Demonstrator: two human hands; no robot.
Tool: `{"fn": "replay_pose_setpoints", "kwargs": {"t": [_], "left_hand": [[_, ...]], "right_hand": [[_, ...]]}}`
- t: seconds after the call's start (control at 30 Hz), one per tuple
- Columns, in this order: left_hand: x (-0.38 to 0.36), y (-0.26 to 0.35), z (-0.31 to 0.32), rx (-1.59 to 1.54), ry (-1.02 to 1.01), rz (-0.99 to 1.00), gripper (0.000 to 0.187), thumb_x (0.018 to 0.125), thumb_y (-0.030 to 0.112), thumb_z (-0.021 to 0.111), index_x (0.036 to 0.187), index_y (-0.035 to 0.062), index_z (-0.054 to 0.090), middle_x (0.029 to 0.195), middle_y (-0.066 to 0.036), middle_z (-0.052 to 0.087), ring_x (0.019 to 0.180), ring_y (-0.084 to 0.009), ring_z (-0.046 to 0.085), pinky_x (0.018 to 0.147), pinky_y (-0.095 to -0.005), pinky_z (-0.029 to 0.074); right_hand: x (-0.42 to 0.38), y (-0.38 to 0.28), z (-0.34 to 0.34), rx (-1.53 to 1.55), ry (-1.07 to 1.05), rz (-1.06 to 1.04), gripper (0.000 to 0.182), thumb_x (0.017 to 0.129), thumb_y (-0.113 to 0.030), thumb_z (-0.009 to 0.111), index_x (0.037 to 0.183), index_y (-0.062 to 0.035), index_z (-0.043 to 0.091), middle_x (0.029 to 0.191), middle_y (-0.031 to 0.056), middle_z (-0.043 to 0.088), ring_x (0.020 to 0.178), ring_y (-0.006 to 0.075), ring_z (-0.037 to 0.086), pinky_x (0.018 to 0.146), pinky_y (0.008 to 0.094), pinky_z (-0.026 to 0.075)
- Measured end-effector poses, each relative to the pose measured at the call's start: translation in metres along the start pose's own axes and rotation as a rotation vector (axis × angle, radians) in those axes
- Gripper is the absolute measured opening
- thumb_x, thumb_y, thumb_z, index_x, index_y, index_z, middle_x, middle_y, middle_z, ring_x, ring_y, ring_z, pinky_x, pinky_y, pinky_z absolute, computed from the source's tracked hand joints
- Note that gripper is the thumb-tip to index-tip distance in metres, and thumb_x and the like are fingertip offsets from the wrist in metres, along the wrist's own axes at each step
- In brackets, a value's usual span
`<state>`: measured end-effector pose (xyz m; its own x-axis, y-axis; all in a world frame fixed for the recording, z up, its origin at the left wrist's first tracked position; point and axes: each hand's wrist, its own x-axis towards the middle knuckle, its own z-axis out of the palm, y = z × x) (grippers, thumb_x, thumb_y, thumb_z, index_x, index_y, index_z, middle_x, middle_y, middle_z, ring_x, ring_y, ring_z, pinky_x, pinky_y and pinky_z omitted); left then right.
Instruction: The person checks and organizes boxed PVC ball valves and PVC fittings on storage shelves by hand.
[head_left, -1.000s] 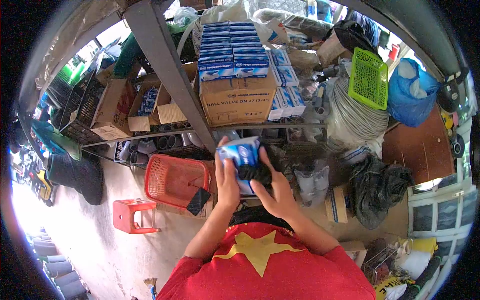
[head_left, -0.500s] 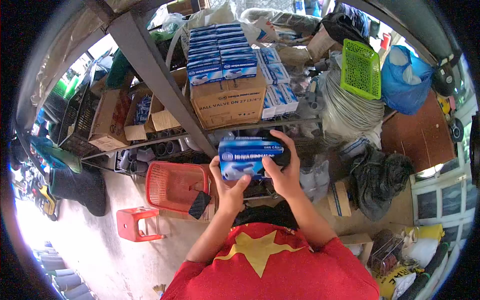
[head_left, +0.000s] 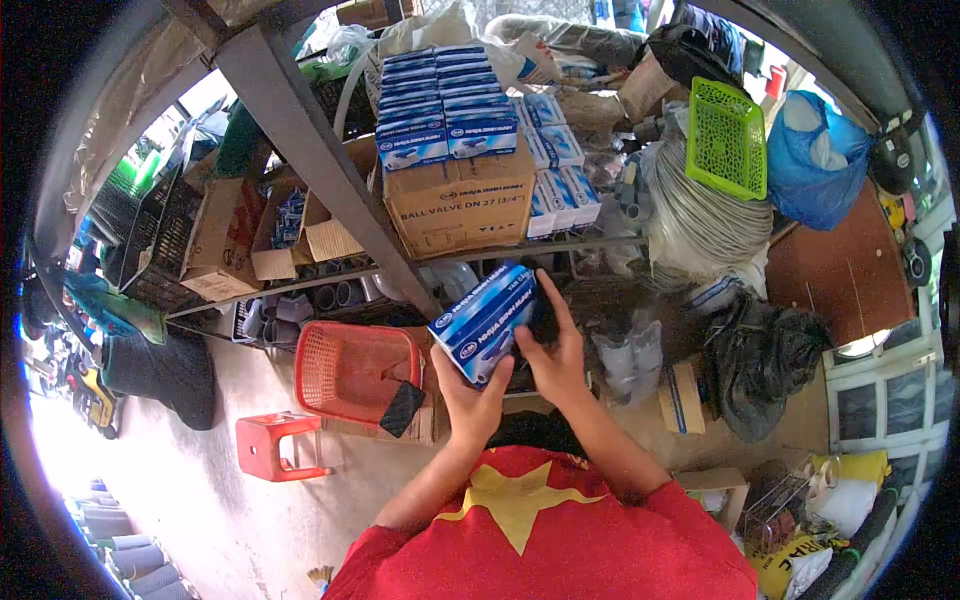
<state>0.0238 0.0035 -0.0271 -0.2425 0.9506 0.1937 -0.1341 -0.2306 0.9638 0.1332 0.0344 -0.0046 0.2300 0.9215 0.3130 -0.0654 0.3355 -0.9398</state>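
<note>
I hold a small blue and white product box (head_left: 487,320) in front of my chest, tilted with its right end raised. My left hand (head_left: 470,392) grips it from below at its near end. My right hand (head_left: 556,352) holds its right end, fingers over a dark part there. Straight ahead on a metal shelf stands a brown carton marked BALL VALVE (head_left: 462,208). On top of that carton is a stack of the same blue boxes (head_left: 440,100), and more blue boxes (head_left: 562,170) stand to its right.
A grey shelf post (head_left: 320,170) slants down toward my hands. A red plastic basket (head_left: 352,370) and a red stool (head_left: 268,446) sit lower left. Coiled white hose (head_left: 700,215), a green basket (head_left: 728,140), a blue bag (head_left: 815,170) and dark bags (head_left: 765,360) crowd the right.
The box went from upright to lying level with its long printed face toward me, and is now tilted diagonally. My hands have shifted their grip along it.
</note>
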Motion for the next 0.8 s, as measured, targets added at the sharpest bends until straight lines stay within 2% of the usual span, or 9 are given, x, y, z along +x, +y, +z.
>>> {"fn": "replay_pose_setpoints", "kwargs": {"t": [0.13,0.3,0.4,0.43,0.53,0.57,0.6,0.67,0.8], "left_hand": [[0.004,-0.007,-0.006,-0.178,-0.146,-0.086,0.064,0.078,0.004,0.076,0.126,0.0017,0.034,0.120,-0.010,0.051,0.112,-0.0177,0.053,0.096,-0.0320,0.044],[0.008,-0.012,-0.012,-0.201,-0.295,-0.186,0.076,0.074,0.004,0.080,0.131,0.0018,0.030,0.126,-0.011,0.047,0.117,-0.0199,0.050,0.099,-0.0336,0.043],[0.006,-0.021,-0.013,-0.061,-0.333,-0.130,0.084,0.070,0.004,0.083,0.134,0.0011,0.028,0.126,-0.012,0.046,0.119,-0.0201,0.048,0.099,-0.0340,0.042],[0.006,-0.015,-0.010,-0.079,-0.271,-0.062,0.084,0.074,0.016,0.081,0.136,0.0001,0.027,0.127,-0.013,0.046,0.120,-0.0203,0.047,0.101,-0.0351,0.040],[0.015,-0.011,-0.020,-0.296,-0.331,-0.180,0.077,0.083,0.030,0.073,0.137,-0.0006,0.028,0.129,-0.013,0.045,0.120,-0.0203,0.046,0.103,-0.0359,0.037],[0.014,-0.010,-0.020,-0.199,-0.348,-0.136,0.072,0.089,0.038,0.064,0.138,-0.0006,0.028,0.131,-0.013,0.044,0.122,-0.0202,0.045,0.104,-0.0357,0.035],[0.013,-0.011,-0.019,-0.197,-0.325,-0.129,0.071,0.089,0.038,0.063,0.138,-0.0005,0.028,0.130,-0.012,0.045,0.122,-0.0201,0.045,0.104,-0.0355,0.034],[0.009,-0.016,-0.018,-0.192,-0.284,-0.115,0.070,0.090,0.037,0.062,0.138,-0.0002,0.028,0.129,-0.012,0.045,0.121,-0.0197,0.044,0.104,-0.0352,0.033],[0.004,-0.026,-0.024,-0.121,-0.190,-0.154,0.059,0.092,0.039,0.057,0.135,0.0047,0.035,0.123,-0.007,0.049,0.114,-0.0182,0.046,0.100,-0.0333,0.036]], "right_hand": [[0.009,0.022,-0.039,-0.027,-0.028,0.202,0.042,0.078,-0.018,0.080,0.113,-0.0023,0.064,0.102,0.0059,0.065,0.096,0.0130,0.058,0.086,0.0272,0.045],[0.019,0.017,-0.046,-0.240,0.031,-0.024,0.038,0.081,-0.019,0.076,0.112,-0.0024,0.061,0.101,0.0074,0.064,0.091,0.0169,0.059,0.085,0.0306,0.046],[0.008,0.019,-0.028,-0.070,-0.055,-0.085,0.054,0.081,-0.026,0.075,0.125,-0.0042,0.054,0.108,0.0116,0.062,0.089,0.0224,0.060,0.086,0.0350,0.046],[0.007,0.023,-0.034,-0.374,-0.138,-0.283,0.070,0.084,-0.029,0.070,0.141,-0.0038,0.037,0.116,0.0206,0.059,0.091,0.0338,0.062,0.086,0.0417,0.047],[-0.015,0.027,-0.016,-0.578,-0.106,-0.286,0.076,0.086,-0.026,0.064,0.146,-0.0011,0.024,0.113,0.0298,0.058,0.090,0.0441,0.061,0.085,0.0488,0.047],[-0.027,0.016,-0.015,-0.609,-0.248,0.064,0.082,0.088,-0.029,0.059,0.149,0.0011,0.013,0.110,0.0361,0.056,0.088,0.0501,0.059,0.081,0.0538,0.047],[-0.034,0.015,-0.009,-0.707,-0.299,0.044,0.084,0.086,-0.032,0.059,0.149,0.0010,0.014,0.108,0.0367,0.058,0.084,0.0494,0.061,0.077,0.0528,0.049],[-0.043,0.017,-0.003,-0.823,-0.326,-0.443,0.086,0.084,-0.034,0.060,0.149,0.0013,0.016,0.111,0.0359,0.058,0.088,0.0490,0.062,0.079,0.0519,0.050],[-0.031,0.007,-0.012,-0.984,-0.416,-0.549,0.081,0.083,-0.039,0.060,0.151,-0.0140,0.022,0.114,0.0280,0.061,0.101,0.0458,0.059,0.095,0.0559,0.039]]}}
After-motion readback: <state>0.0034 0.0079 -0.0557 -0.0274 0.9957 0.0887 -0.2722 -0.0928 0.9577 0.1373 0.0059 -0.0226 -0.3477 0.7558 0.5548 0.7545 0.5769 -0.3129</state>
